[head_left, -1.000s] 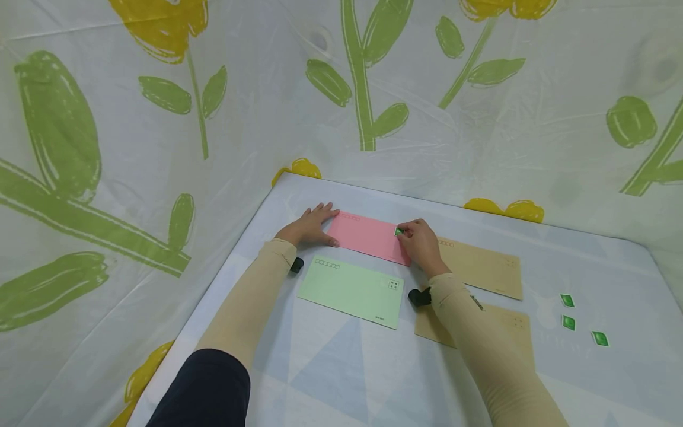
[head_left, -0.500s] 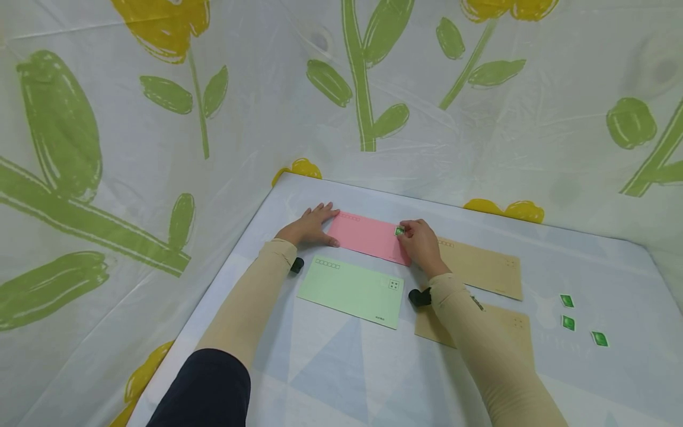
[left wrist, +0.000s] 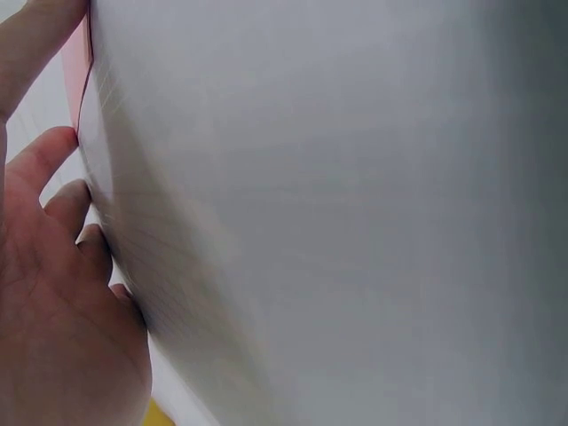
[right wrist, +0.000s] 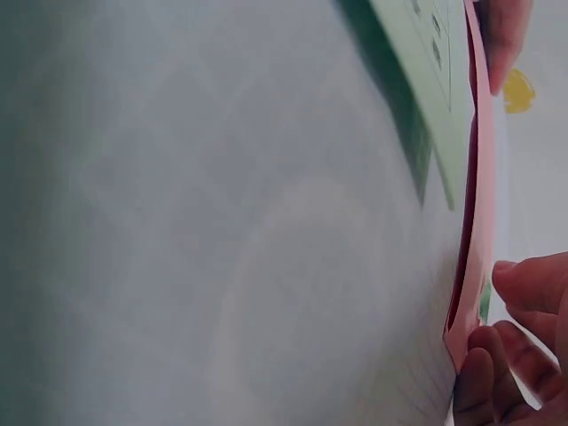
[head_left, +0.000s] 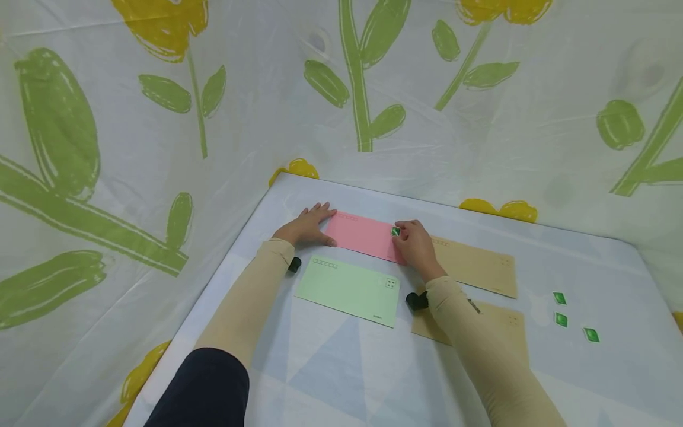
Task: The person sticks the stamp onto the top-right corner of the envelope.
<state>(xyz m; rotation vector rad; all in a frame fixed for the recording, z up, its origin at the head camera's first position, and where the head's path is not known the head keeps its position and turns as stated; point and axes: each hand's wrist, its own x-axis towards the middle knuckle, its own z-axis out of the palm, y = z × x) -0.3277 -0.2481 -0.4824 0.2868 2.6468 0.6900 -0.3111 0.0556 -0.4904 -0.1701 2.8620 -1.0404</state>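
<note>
A pink envelope (head_left: 365, 237) lies flat at the far side of the table. My left hand (head_left: 308, 226) rests on its left end with fingers spread; in the left wrist view the left hand (left wrist: 71, 293) lies along the tabletop. At the envelope's right end my right hand (head_left: 418, 244) pinches the edge of a small green stamp (head_left: 396, 231) between thumb and forefinger. In the right wrist view the stamp (right wrist: 485, 302) shows partly between the fingers, against the pink envelope (right wrist: 479, 213). Whether the whole stamp touches the paper is hard to tell.
A pale green envelope (head_left: 348, 290) lies in front of the pink one. To the right are two brown envelopes, the far one (head_left: 475, 265) partly behind the right hand, the near one (head_left: 504, 329) partly under the forearm. Three green stamps, including the nearest stamp (head_left: 591, 335), lie farther right.
The right fingers have drawn slightly back to the right edge of the stamp, so more of it shows. The left hand stays on the envelope. The head view has shifted a little.
</note>
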